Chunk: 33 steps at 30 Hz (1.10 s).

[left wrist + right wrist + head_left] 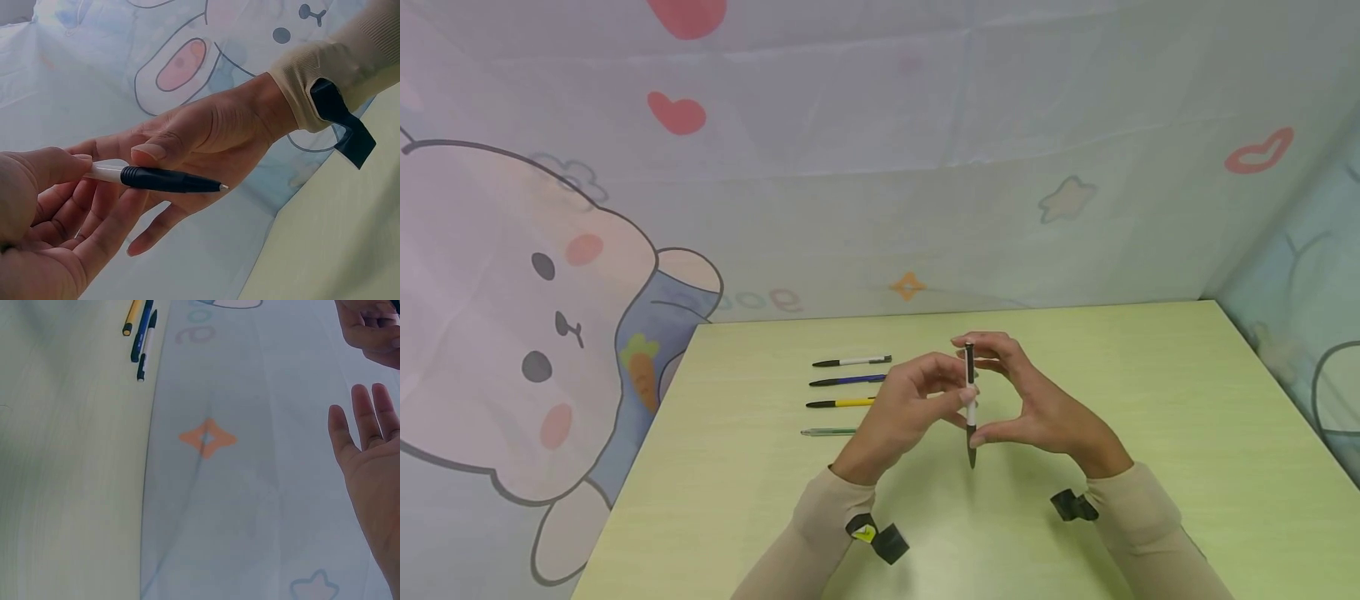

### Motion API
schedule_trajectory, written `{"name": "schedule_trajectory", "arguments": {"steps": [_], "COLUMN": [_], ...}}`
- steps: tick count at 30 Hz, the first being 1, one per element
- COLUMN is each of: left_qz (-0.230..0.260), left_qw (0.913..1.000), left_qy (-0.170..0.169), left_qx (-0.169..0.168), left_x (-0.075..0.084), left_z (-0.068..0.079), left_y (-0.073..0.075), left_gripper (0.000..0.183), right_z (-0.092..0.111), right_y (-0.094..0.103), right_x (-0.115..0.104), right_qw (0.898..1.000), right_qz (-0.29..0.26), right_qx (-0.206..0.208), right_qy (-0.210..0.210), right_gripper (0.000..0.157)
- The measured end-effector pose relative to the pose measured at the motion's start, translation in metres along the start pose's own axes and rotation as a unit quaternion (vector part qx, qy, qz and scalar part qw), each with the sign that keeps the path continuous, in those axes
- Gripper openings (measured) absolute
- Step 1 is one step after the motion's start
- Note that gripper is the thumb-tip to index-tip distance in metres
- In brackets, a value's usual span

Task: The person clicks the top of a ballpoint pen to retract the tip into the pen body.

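Observation:
A white ballpoint pen (972,414) with a black grip and clip stands nearly upright between the hands, point down over the table. My left hand (901,410) pinches its white barrel between thumb and fingers. Around its other side, my right hand (1045,408) is spread in a C shape, thumb touching the black grip and forefinger up by the top end. In the left wrist view the grip ends in a small metal tip on the pen (178,180). Several fingers of the right hand (375,469) look extended in the right wrist view.
Left of the hands, other pens lie in a column on the pale table (715,517): a white one (853,361), a blue one (846,381), a yellow one (852,402) and a clear greenish one (829,432). A printed cloth (865,208) hangs behind the table.

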<state>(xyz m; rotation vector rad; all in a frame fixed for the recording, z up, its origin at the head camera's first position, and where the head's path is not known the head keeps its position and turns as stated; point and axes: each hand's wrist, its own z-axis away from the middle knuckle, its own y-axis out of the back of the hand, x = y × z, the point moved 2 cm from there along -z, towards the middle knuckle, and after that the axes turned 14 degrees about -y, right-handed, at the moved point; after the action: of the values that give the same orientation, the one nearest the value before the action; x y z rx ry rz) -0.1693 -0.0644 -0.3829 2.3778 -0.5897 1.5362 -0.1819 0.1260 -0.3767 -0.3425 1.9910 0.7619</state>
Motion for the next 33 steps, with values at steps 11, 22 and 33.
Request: {"name": "schedule_trajectory", "arguments": {"steps": [11,22,33], "left_qz": [-0.006,0.002,-0.01], "left_qw": [0.9999,0.9998,0.9994], "left_qy": [-0.012,0.016,0.03], "left_qx": [0.001,-0.008,-0.017], "left_x": [-0.0002,-0.0016,-0.0032], "left_z": [0.0025,0.0031,0.0075], "left_y": [0.0002,0.0023,0.0062], "left_gripper": [0.018,0.02,0.023], "right_z": [-0.0011,0.002,0.0072], "right_y": [-0.0023,-0.0024,0.0021], "right_x": [-0.0016,0.0,0.0007], "right_qw": [1.0,1.0,1.0], "right_qz": [-0.008,0.01,-0.006], "right_qx": [-0.007,0.006,0.022], "right_qy": [0.015,-0.028,-0.005], "right_gripper": [0.102,0.107,0.108]}}
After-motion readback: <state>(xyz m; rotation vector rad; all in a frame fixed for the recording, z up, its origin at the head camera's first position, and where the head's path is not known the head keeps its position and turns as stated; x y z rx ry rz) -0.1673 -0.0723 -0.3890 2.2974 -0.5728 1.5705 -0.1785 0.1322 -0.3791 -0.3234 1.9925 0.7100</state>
